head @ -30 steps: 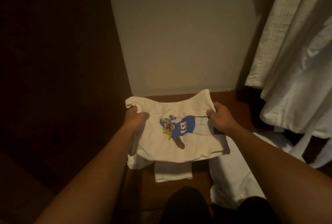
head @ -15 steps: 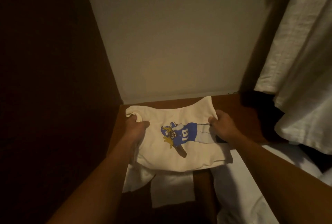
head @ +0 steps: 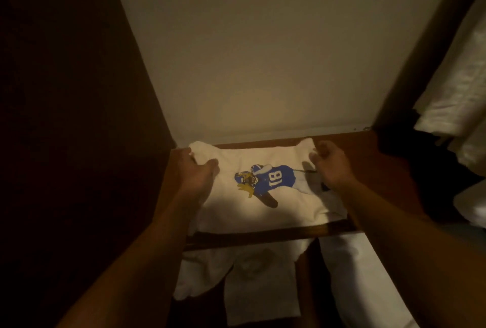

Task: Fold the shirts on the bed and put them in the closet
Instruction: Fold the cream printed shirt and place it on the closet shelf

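A folded cream shirt (head: 242,206) with a blue football-player print numbered 18 lies on a brown wooden closet shelf (head: 368,159). My left hand (head: 194,172) grips the shirt's left edge, thumb on top. On the right side my right hand (head: 331,164) holds the far right corner, fingers curled round the cloth. Part of the shirt hangs down over the shelf's front edge (head: 263,235).
Pale closet back wall (head: 263,51) rises behind the shelf, dark side panel (head: 65,117) at left. White garments (head: 457,85) hang at right. More white cloth (head: 260,291) and a white bundle (head: 363,275) lie below the shelf.
Both hands have carried the shirt forward and set it down on the shelf. The view has closed in on the closet.
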